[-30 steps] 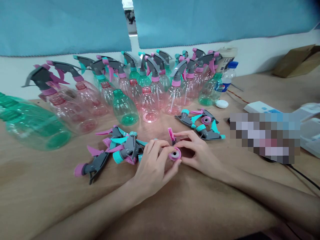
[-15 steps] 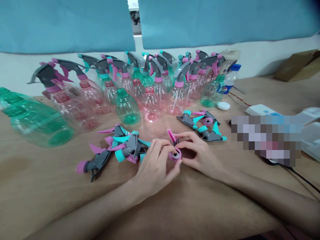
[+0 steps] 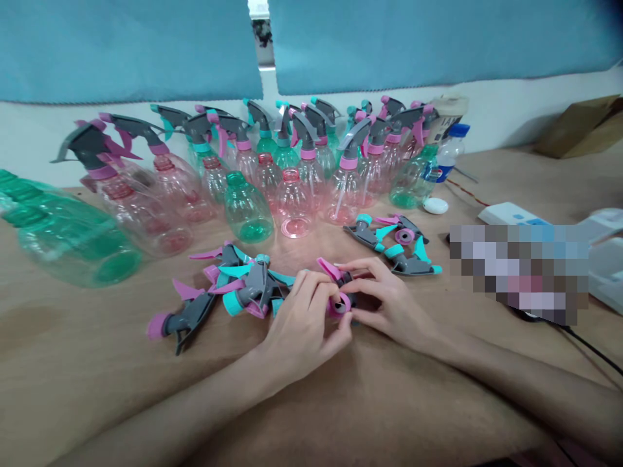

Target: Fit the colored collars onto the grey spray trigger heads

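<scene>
The left hand [image 3: 302,318] is closed to a pinch, thumb and fingers on the pink collar of a pink-and-grey spray head [image 3: 345,303]; the right hand [image 3: 387,298] curves in from the other side, fingers half bent with a gap above the thumb, steadying the same piece. The spray head sits between the two sets of fingertips, so neither hand is clearly nearer. Its collar opening faces back toward the person, and its pink trigger sticks out on the far side, angled up and leftward; the fingers hide most of the grey body, so its full long axis cannot be told. Just left of the left hand lies a heap of loose spray heads [image 3: 263,288], and beyond the right hand a smaller group of spray heads [image 3: 411,264], all on the wooden surface [image 3: 73,376]. Straight ahead, past the hands, stand an uncapped pink bottle [image 3: 294,214] and an uncapped green bottle [image 3: 248,217], with bottles wearing sprayers [image 3: 348,191] ranked behind. To the right are a white oval object [image 3: 435,206], a blue-capped bottle [image 3: 446,162] and a cardboard box [image 3: 574,130]; blue panels [image 3: 146,52] cover the upper wall.
</scene>
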A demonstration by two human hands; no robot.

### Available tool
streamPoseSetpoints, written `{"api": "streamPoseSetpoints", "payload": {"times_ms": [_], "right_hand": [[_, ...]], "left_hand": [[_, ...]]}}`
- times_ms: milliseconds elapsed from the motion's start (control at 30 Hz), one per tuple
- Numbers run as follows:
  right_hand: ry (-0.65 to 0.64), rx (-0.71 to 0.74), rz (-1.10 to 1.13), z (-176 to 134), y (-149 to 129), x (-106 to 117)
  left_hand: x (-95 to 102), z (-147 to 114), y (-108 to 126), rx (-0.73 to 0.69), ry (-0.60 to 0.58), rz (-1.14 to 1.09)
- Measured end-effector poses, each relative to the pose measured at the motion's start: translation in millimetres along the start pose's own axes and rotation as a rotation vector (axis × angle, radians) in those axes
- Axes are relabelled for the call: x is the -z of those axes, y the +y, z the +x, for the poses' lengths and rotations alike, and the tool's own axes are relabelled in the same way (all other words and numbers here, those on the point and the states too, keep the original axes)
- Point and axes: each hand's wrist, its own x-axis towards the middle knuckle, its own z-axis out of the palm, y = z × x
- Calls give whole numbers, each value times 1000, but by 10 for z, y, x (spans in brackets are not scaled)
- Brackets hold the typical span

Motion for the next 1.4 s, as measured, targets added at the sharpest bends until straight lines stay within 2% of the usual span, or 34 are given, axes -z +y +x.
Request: {"api": "streamPoseSetpoints", "payload": {"times_ms": [333,467,833,1400], "right_hand": [[-16,2,-29,-9,5,-11],[10,-19,-17,-8,9,-9],[26,-69,52,9,6,23],[24,-74,28,-6,36,14]], "left_hand": [[-5,-1,22,6,-27,41],[-21,-20,15,-34,-29,61],[-27,-43,-27,-1,21,-88],[-36,-48,-35,64,-70,-43]]}}
